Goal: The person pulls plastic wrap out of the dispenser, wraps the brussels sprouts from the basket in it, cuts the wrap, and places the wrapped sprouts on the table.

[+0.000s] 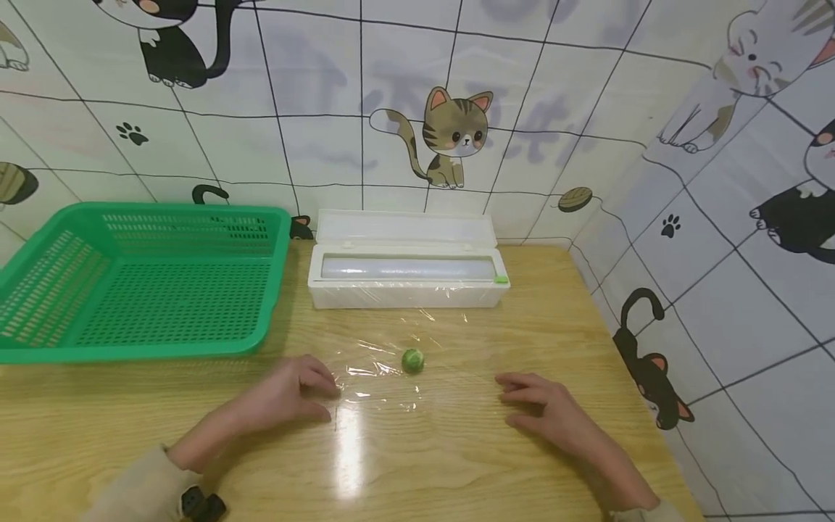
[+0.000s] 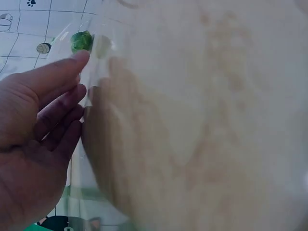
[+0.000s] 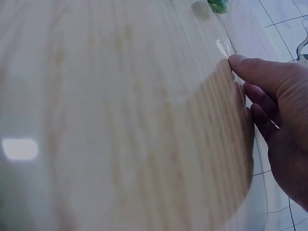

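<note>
A small Brussels sprout (image 1: 412, 361) lies on the table amid a stretch of clear cling film (image 1: 372, 370). That film reaches toward me from a white cling film dispenser (image 1: 407, 296), whose lid is raised over the roll. To the left of the sprout, my left hand (image 1: 287, 395) rests its fingertips at the film's edge, fingers loosely bent. My right hand (image 1: 548, 413) mirrors it on the other side, its fingertips touching down near the opposite edge. Both wrist views show thumb and fingers apart, with nothing visibly held; the sprout (image 2: 81, 42) appears beyond the left thumb.
A green plastic basket (image 1: 261, 319) stands at the left, beside the dispenser. A green slider (image 1: 501, 280) sits at the dispenser's right end. Behind and to the right rises a wall covering (image 1: 326, 145) with printed cats and grid lines.
</note>
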Demonstrator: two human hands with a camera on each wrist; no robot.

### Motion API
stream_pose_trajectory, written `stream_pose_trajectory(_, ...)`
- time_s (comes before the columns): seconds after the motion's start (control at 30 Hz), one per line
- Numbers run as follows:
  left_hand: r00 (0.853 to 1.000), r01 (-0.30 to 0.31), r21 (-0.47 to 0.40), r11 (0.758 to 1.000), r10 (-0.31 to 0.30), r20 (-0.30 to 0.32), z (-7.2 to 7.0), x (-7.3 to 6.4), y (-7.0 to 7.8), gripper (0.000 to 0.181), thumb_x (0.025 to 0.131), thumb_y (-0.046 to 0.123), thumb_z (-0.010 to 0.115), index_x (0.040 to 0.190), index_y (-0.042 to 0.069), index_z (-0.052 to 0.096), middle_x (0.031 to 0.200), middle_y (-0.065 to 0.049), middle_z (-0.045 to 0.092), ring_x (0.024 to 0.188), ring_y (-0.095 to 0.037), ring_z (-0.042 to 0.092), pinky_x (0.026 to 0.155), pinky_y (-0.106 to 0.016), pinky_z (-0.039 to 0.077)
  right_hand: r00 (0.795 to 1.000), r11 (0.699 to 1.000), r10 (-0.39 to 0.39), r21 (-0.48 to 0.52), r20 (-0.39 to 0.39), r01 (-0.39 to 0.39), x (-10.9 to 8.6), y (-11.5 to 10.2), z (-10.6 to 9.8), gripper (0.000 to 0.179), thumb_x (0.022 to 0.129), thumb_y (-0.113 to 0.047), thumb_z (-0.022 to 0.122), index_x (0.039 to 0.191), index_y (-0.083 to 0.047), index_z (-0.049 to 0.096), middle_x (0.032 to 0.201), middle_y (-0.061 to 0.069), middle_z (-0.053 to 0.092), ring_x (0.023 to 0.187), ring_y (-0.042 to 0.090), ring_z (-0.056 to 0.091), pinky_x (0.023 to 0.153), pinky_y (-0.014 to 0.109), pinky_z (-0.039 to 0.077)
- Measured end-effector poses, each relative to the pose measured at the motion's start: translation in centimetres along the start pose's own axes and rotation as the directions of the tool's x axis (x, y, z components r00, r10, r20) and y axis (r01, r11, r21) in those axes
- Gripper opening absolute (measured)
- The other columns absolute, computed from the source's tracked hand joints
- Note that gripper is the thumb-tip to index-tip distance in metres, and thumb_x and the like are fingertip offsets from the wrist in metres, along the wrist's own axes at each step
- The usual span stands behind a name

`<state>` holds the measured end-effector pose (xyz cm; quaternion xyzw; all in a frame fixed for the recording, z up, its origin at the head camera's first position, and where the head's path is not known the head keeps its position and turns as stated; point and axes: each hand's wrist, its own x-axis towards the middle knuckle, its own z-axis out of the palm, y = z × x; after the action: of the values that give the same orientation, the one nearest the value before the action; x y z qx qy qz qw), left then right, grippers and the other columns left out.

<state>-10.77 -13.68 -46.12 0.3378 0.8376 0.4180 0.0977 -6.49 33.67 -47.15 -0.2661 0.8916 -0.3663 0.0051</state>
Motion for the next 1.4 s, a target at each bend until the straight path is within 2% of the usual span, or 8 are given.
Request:
stream_pose_trajectory(0.23, 0.984, -0.163, 0.081, 0.983, 0.168, -0.054, 0.8, 0.0, -0.6, 0.017, 0.080, -0.002, 0.084, 0.089, 0.011, 0.081, 0.098, 0.005, 0.067, 0.094, -0.014, 0.061, 0.084, -0.032, 0.054, 0.996, 0.996, -0.086, 0.037, -0.016, 0.087, 0.1, 0.5, 0.2, 0.024, 0.078, 0.002, 0.086, 0.098, -0.010, 0.081, 0.127, 0.014, 0.068, 0.111, 0.019, 0.066, 0.096, 0.013, 0.046)
stream_pose_trajectory(0.5, 0.976, -0.204, 0.155, 0.967, 0.214, -0.049, 1.0, 0.0, -1.0, 0.018, 0.085, -0.004, 0.079, 0.087, 0.014, 0.076, 0.098, 0.007, 0.065, 0.095, -0.013, 0.059, 0.082, -0.032, 0.054, 0.990, 0.991, -0.137, -0.012, -0.017, 0.137, 0.4, 0.4, 0.4, 0.024, 0.078, 0.005, 0.083, 0.091, -0.015, 0.080, 0.124, 0.012, 0.070, 0.109, 0.021, 0.065, 0.097, 0.010, 0.043)
stream_pose_trajectory(0.6, 0.986, -0.155, 0.123, 0.980, 0.162, -0.048, 0.9, 0.1, -0.8, 0.018, 0.089, -0.001, 0.076, 0.088, 0.016, 0.073, 0.096, 0.009, 0.065, 0.095, -0.012, 0.058, 0.082, -0.031, 0.053, 0.990, 0.990, -0.137, -0.033, -0.019, 0.136, 0.5, 0.4, 0.3, 0.023, 0.082, 0.005, 0.081, 0.090, -0.016, 0.077, 0.124, 0.010, 0.070, 0.109, 0.021, 0.065, 0.097, 0.010, 0.041)
stream_pose_trajectory(0.73, 0.997, -0.048, 0.006, 0.999, 0.048, -0.054, 0.7, 0.2, -0.5, 0.013, 0.095, 0.004, 0.071, 0.092, 0.017, 0.070, 0.093, 0.011, 0.065, 0.093, -0.010, 0.060, 0.083, -0.030, 0.053, 0.994, 0.994, -0.109, -0.031, -0.022, 0.109, 0.6, 0.3, 0.2, 0.025, 0.086, 0.005, 0.078, 0.090, -0.019, 0.071, 0.123, 0.008, 0.070, 0.110, 0.024, 0.065, 0.098, 0.010, 0.040)
stream_pose_trajectory(0.9, 0.998, 0.044, -0.113, 0.993, -0.049, -0.043, 0.2, 0.4, -0.2, 0.008, 0.099, 0.005, 0.067, 0.096, 0.012, 0.070, 0.094, 0.005, 0.068, 0.093, -0.012, 0.063, 0.085, -0.028, 0.054, 1.000, 1.000, 0.022, 0.013, -0.021, -0.021, 0.9, 0.0, 0.0, 0.021, 0.094, -0.001, 0.072, 0.093, -0.021, 0.065, 0.120, 0.003, 0.072, 0.113, 0.023, 0.066, 0.098, 0.013, 0.043)
stream_pose_trajectory(1.0, 0.993, 0.105, -0.190, 0.976, -0.114, -0.036, 0.0, 0.6, -0.1, 0.005, 0.099, 0.004, 0.066, 0.098, 0.008, 0.070, 0.096, 0.000, 0.070, 0.095, -0.015, 0.064, 0.086, -0.027, 0.055, 0.995, 0.995, 0.096, 0.037, -0.023, -0.095, 1.2, -0.2, -0.2, 0.017, 0.098, -0.004, 0.068, 0.095, -0.020, 0.064, 0.115, 0.000, 0.072, 0.109, 0.018, 0.067, 0.095, 0.018, 0.049)
stream_pose_trajectory(1.17, 0.980, 0.165, -0.273, 0.948, -0.190, -0.064, -0.3, 1.0, -0.1, 0.005, 0.098, 0.003, 0.068, 0.101, 0.001, 0.071, 0.096, -0.007, 0.070, 0.090, -0.016, 0.063, 0.077, -0.026, 0.056, 0.989, 0.990, 0.142, 0.029, -0.032, -0.141, 1.6, -0.4, -0.5, 0.012, 0.099, -0.003, 0.065, 0.099, -0.015, 0.067, 0.105, -0.004, 0.072, 0.101, 0.011, 0.066, 0.090, 0.027, 0.055)
stream_pose_trajectory(1.4, 0.949, 0.194, -0.331, 0.923, -0.262, -0.173, 0.0, 1.7, -0.1, 0.006, 0.098, 0.001, 0.067, 0.101, -0.004, 0.070, 0.084, -0.012, 0.067, 0.076, -0.020, 0.062, 0.064, -0.027, 0.053, 0.958, 0.978, 0.209, 0.014, -0.197, -0.210, 3.1, -0.6, -0.9, 0.004, 0.101, -0.009, 0.066, 0.098, -0.009, 0.070, 0.093, -0.006, 0.070, 0.087, 0.008, 0.063, 0.080, 0.024, 0.053)
